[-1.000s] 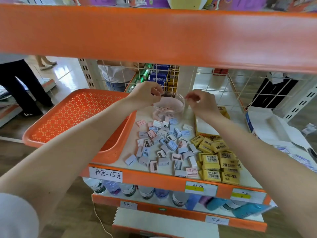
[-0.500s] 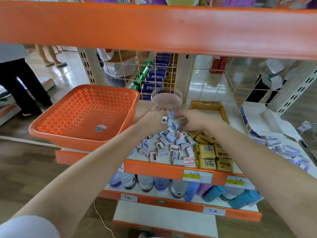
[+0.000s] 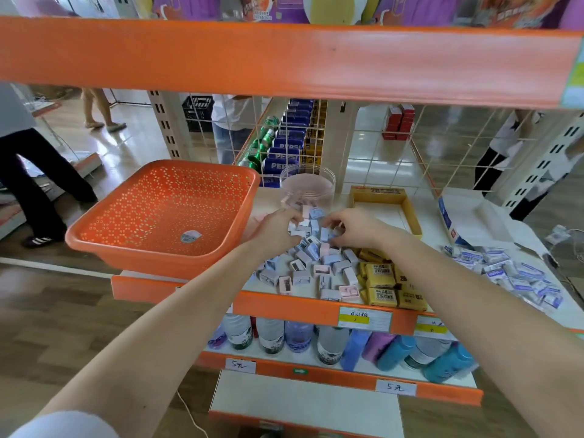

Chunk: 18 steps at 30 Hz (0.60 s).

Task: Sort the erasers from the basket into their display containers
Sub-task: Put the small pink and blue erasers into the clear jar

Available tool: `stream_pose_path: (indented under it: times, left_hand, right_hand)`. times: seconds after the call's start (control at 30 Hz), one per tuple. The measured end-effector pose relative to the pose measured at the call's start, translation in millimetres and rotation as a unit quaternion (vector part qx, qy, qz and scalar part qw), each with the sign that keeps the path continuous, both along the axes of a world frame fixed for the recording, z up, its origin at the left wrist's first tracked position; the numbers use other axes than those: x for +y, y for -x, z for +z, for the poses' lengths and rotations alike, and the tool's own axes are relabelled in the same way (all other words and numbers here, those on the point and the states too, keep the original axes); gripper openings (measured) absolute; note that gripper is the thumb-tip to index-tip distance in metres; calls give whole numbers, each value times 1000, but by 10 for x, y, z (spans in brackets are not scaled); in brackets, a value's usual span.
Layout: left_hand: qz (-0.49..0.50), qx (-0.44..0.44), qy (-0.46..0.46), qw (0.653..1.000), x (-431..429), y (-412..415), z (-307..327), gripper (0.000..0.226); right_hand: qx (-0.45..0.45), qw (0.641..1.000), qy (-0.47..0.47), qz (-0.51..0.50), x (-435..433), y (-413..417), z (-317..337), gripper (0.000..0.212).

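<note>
A heap of small pastel erasers point(image 3: 311, 267), blue, pink and grey, lies on the white shelf. My left hand point(image 3: 276, 230) and my right hand point(image 3: 352, 230) are both at the far edge of the heap, fingers curled round small erasers. Just behind them stands a clear round tub point(image 3: 308, 186) with a few erasers inside. An orange perforated basket point(image 3: 164, 213) sits empty at the left. Yellow wrapped erasers point(image 3: 384, 286) lie right of the heap, in front of a shallow yellow box point(image 3: 410, 213).
Blue-and-white wrapped erasers point(image 3: 512, 276) are scattered at the right, near an open white carton point(image 3: 467, 219). An orange shelf beam point(image 3: 284, 61) runs overhead. Bottles point(image 3: 271, 335) stand on the shelf below. People stand in the aisles behind the wire grid point(image 3: 379, 147).
Both hands came down from the tub's rim to the eraser heap and closed on erasers. The view has tilted down slightly.
</note>
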State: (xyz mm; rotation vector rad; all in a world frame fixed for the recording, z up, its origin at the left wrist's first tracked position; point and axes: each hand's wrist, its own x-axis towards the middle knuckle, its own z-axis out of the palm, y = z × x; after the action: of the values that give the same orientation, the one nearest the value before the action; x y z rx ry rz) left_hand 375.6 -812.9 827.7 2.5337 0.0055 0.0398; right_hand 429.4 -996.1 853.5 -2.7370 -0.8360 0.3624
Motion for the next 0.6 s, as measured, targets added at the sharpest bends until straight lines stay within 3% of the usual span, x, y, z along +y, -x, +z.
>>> stream_pose_path:
  times: [0.13, 0.37, 0.6]
  left_hand:
    - [12, -26, 27, 999, 7, 39, -66, 39]
    - [9, -14, 6, 1000, 33, 98, -68, 57]
    - [24, 8, -25, 999, 64, 107, -96, 55]
  right_hand:
    - [-18, 1000, -10, 1, -2, 6, -33, 49]
    - [-14, 998, -53, 19, 33, 13, -71, 51]
    - [15, 997, -4, 72, 92, -37, -88, 40]
